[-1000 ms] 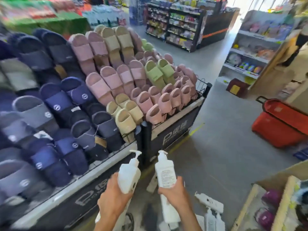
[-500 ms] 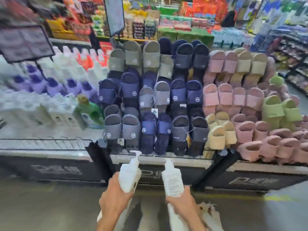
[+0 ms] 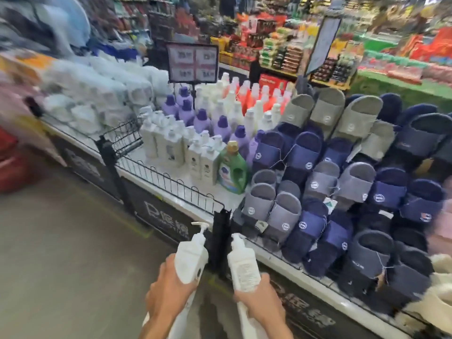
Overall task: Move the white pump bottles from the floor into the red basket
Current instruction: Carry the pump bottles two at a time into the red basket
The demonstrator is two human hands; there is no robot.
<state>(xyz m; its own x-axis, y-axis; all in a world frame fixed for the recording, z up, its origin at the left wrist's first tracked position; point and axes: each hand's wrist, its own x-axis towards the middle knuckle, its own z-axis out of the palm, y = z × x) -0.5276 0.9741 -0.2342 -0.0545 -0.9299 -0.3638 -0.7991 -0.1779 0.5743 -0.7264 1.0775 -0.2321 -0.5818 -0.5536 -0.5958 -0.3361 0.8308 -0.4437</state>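
Observation:
My left hand [image 3: 168, 297] grips a white pump bottle [image 3: 189, 260] around its body, pump head pointing up and away. My right hand [image 3: 259, 304] grips a second white pump bottle [image 3: 243, 265] the same way, its label facing me. Below each hand more white bottle shows, so each hand may hold more than one; I cannot tell. Both bottles hover in front of the black display stand. A blurred red shape [image 3: 9, 167] at the far left edge could be the red basket.
A low display stand [image 3: 171, 206] with a wire rail runs across the view. It carries white, purple and orange bottles [image 3: 220, 118], a green detergent jug [image 3: 232, 170] and rows of grey and navy slippers [image 3: 330, 179]. Grey floor [image 3: 61, 253] lies to the left.
The view has swung steadily leftward, from the pink slippers and a red basket on the right to the bottle section. Both hands keep holding the bottles in the same pose.

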